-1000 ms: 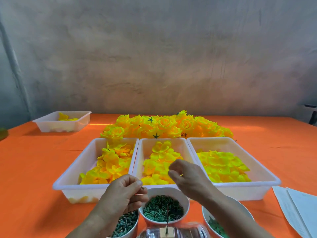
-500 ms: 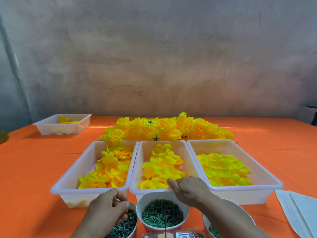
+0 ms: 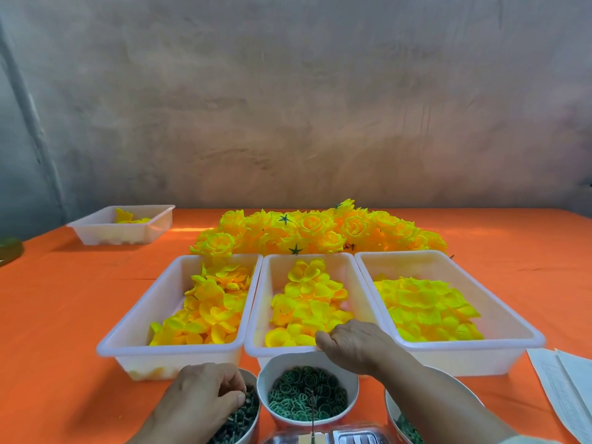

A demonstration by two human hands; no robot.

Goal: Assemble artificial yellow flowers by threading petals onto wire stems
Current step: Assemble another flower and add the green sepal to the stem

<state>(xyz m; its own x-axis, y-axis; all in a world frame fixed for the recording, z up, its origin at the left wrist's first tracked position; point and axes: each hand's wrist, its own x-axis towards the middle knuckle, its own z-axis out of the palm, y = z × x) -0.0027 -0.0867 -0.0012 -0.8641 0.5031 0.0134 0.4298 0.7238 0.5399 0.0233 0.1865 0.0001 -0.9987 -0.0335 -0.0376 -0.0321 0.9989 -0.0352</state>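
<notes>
Head view, nearest first: a thin wire stem (image 3: 312, 410) stands upright at the bottom edge, set in a small block on a shiny holder (image 3: 349, 439). Just left of it, the left hand (image 3: 201, 402) reaches into a white bowl (image 3: 256, 424) of dark green pieces (image 3: 238, 423). Its fingers (image 3: 235, 397) are curled, tips down among the pieces; I cannot tell whether they have hold of one.

A middle bowl (image 3: 266, 378) of green rings (image 3: 304, 395) sits beside it, and a third bowl (image 3: 388, 408) lies mostly hidden under the right forearm.

The right hand (image 3: 355, 344) rests over the near rim of the middle tray (image 3: 267, 283), knuckles up, fingers bent down onto the yellow petals (image 3: 307, 302). They are perhaps pinching one, but the grip is hidden.

A left tray (image 3: 128, 334) and a right tray (image 3: 519, 328) flank the middle one closely, each holding more petals. Papers (image 3: 567, 379) lie at the right edge.

Behind the trays is a heap of finished yellow flowers (image 3: 320, 229). Far left stands a small tray (image 3: 96, 233) with a few petals. Everything rests on the orange surface (image 3: 64, 315).
</notes>
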